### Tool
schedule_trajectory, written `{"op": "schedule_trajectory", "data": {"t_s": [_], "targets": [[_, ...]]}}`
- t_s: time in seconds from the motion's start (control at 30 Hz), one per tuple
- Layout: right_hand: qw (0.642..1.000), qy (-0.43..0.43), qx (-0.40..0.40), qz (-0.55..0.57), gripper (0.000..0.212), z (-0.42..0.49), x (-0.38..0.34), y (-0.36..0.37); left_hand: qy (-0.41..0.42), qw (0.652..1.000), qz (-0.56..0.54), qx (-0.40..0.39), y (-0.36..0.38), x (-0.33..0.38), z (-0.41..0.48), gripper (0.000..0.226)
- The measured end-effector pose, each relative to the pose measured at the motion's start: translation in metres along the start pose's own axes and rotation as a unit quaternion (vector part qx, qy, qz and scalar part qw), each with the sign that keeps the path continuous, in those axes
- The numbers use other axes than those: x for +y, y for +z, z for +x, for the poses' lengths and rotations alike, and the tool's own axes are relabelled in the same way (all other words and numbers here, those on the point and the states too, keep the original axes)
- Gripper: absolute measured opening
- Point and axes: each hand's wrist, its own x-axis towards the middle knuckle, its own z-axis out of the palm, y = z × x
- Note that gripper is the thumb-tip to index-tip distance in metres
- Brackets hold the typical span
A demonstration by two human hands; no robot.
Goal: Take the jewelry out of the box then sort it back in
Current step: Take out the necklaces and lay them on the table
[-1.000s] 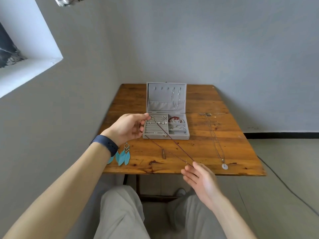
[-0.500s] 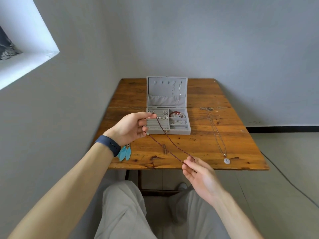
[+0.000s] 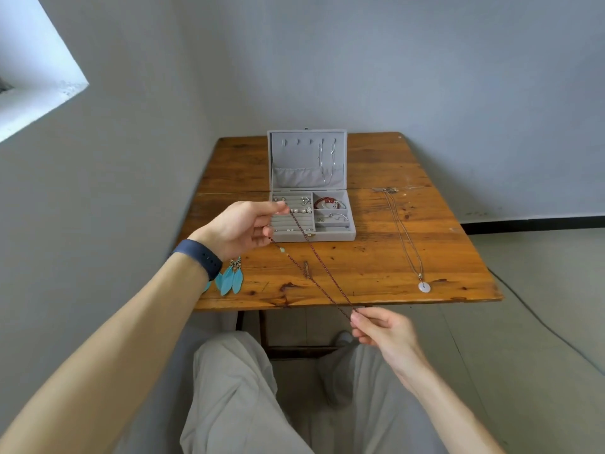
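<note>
Both hands, left [image 3: 242, 229] and right [image 3: 386, 329], pinch the necklace [image 3: 319, 268] taut.

Soft daylight from window [image 3: 29, 77] upper left; sharp focus, wide-angle edge stretch.

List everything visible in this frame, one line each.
table: one, brown wood, by the wall
box: one, grey, open, mid-table
chain necklace: one, dark red, stretched between both hands
pendant necklace: one, white disc, table right of box
feather earrings: one pair, teal, table's near left edge
bracelet: one, red, box's back right compartment
small pieces: several, silvery, box's left rows
wristband: one, dark blue, left wrist
left hand: pinches chain near box
right hand: pinches chain's near end
</note>
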Motion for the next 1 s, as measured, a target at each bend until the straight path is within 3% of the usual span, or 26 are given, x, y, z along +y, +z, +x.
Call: {"op": "schedule_trajectory", "data": {"t_s": [0.2, 0.37, 0.6, 0.73, 1.0], "targets": [[0.998, -0.027, 0.047, -0.023, 0.004, -0.010, 0.005, -0.022, 0.051, 0.994, 0.092, 0.027, 0.004, -0.006, 0.016, 0.013], [0.992, -0.058, 0.106, 0.029, 0.004, -0.021, 0.007, -0.045, 0.132, 0.933, 0.318, 0.104, 0.027, 0.001, 0.040, 0.014], [0.976, -0.074, 0.147, 0.143, 0.021, -0.026, -0.007, -0.071, 0.166, 0.905, 0.366, 0.135, 0.084, 0.028, 0.092, 0.010], [0.977, -0.076, 0.162, 0.115, 0.022, -0.024, -0.016, -0.088, 0.195, 0.861, 0.454, 0.121, 0.122, 0.039, 0.129, 0.010], [0.946, -0.054, 0.320, 0.010, 0.014, 0.008, -0.009, -0.109, 0.228, 0.818, 0.523, 0.065, 0.207, 0.040, 0.207, 0.008]]}}
